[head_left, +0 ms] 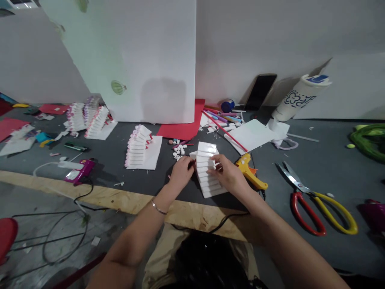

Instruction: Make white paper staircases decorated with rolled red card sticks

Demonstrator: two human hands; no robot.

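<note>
In front of me on the dark table lies a white stepped paper piece, like a small curved staircase. My right hand is at its right side, with thumb and fingers closed on its edge. At its left edge is my left hand, its fingertips pinched together by a small red bit; what they hold is too small to make out. Just beyond my left hand lies a pile of small white pieces. Left of it stands a similar stepped piece with pink round ends on a white card.
A yellow glue gun lies close to my right forearm, with large scissors farther right. A tumbler, a phone and pens are at the back. More stepped pieces and a purple device are on the left.
</note>
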